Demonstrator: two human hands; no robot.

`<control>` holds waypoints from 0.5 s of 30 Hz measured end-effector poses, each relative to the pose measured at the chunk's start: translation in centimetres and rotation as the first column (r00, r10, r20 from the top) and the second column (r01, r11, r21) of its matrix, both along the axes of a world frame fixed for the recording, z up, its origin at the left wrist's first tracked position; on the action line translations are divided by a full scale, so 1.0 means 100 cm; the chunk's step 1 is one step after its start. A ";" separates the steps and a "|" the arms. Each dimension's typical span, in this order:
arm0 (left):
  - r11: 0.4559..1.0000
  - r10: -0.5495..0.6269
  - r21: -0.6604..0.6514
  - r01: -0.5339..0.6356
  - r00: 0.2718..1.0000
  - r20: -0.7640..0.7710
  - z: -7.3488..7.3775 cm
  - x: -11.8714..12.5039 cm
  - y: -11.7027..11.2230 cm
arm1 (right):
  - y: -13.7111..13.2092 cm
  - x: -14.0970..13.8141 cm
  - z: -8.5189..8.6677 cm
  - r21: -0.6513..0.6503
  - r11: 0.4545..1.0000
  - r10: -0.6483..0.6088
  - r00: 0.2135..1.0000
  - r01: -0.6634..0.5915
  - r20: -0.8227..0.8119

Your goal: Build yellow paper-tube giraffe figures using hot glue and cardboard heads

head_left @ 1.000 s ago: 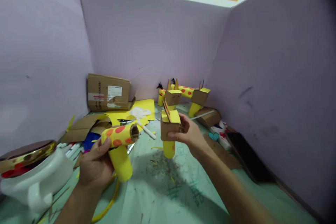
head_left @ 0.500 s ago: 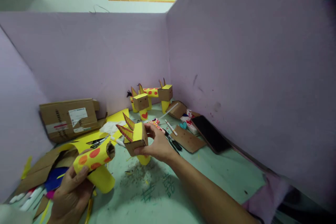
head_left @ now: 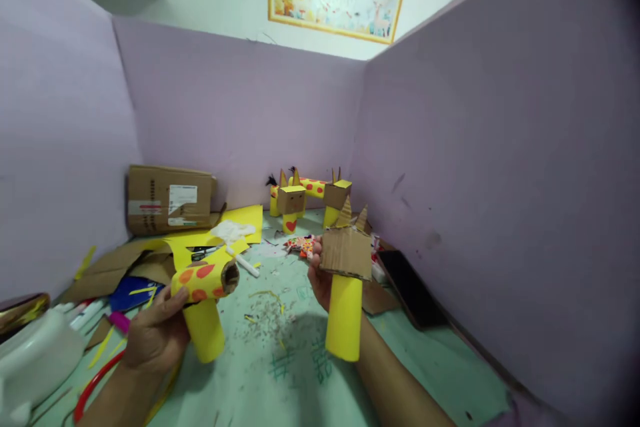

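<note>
My left hand [head_left: 153, 337] is closed round a yellow paper-tube body [head_left: 204, 303] with orange spots, its open brown end facing right and a yellow leg tube hanging below. My right hand [head_left: 318, 273] grips a cardboard box head [head_left: 346, 252] with two pointed ears on a yellow neck tube [head_left: 343, 317], held upright above the table. The hand is mostly hidden behind the piece. The two parts are apart, about a hand's width between them.
Two finished spotted giraffe figures [head_left: 305, 195] stand at the back corner. A cardboard box [head_left: 169, 199], yellow paper sheets [head_left: 240, 221], scissors, markers [head_left: 87, 312] and scraps lie left. A dark phone [head_left: 409, 287] lies right. A white jug [head_left: 35, 360] is near left. Purple partitions enclose the green table [head_left: 280, 373].
My right hand has turned the head piece upright and brought it closer, with the neck tube now hanging down. The left hand still holds the spotted body. My view has swung back left.
</note>
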State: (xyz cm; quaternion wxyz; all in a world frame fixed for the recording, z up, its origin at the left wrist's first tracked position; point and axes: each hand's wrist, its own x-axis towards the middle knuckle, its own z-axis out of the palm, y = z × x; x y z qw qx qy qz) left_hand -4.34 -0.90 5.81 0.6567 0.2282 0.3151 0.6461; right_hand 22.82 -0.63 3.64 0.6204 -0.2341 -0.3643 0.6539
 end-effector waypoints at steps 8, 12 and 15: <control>0.987 -0.069 0.141 0.079 0.995 -0.072 0.002 -0.001 -0.009 | 0.000 -0.020 0.005 0.152 0.986 -0.086 0.992 0.071 0.093; 0.975 0.014 0.220 0.026 0.984 -0.176 0.002 0.003 -0.009 | 0.003 -0.034 0.008 0.230 0.968 -0.155 0.960 0.101 0.231; 0.964 0.033 0.263 0.030 0.972 -0.233 -0.004 0.004 -0.005 | 0.007 -0.037 0.004 0.256 0.963 -0.151 0.962 0.091 0.228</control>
